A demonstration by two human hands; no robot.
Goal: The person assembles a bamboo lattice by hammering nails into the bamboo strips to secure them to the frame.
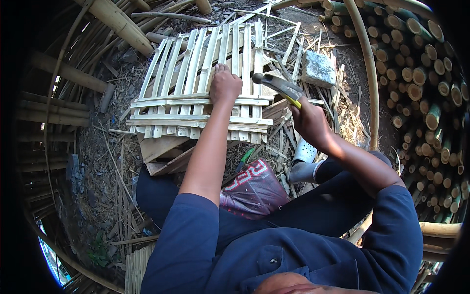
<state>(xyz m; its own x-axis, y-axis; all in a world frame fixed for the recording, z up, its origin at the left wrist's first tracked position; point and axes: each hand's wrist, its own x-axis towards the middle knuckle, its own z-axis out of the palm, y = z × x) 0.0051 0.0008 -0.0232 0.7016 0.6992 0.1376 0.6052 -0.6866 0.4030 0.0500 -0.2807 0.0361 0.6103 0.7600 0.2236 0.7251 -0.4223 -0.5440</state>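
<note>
A panel of pale bamboo slats [176, 118] lies in front of me, its long strips crossed by two pairs of crosspieces near its close end. On its middle, just beyond the farther crosspieces, rests my left hand [225, 84], closed, with the fingertips hidden; whether it grips a slat or something small does not show. My right hand [312, 124] is wrapped round the handle of a hammer [281, 87], yellow and dark near the grip. The hammer's metal head is raised to the right of my left hand, apart from it, over the panel's right side.
Wooden boards [164, 147] support the panel. A rough concrete block [318, 68] sits to the right among scattered bamboo strips. Stacked bamboo poles [418, 76] fill the right side, behind an upright pole [367, 63]. A dark red printed cloth [257, 191] lies by my legs.
</note>
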